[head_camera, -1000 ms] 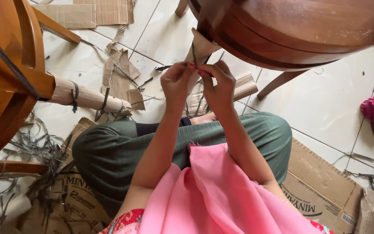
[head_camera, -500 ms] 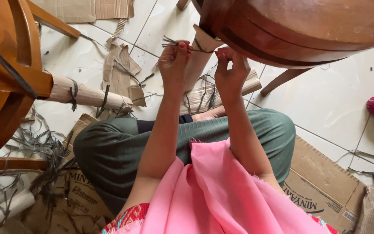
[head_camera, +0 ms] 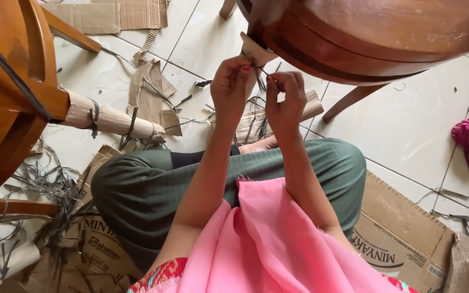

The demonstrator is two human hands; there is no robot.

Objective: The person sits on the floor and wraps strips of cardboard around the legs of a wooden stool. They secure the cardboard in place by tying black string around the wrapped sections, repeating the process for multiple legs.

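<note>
A pink cloth drapes the lap over crossed legs in green trousers, seated on flattened cardboard on the tiled floor. Beyond, the left hand and right hand each pinch a thin dark strap at the cardboard-wrapped leg under the wooden chair.

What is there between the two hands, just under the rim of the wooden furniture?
In the head view, a thin dark strap runs across the small gap between the left hand and the right hand, pinched by both, below the wooden furniture.
</note>
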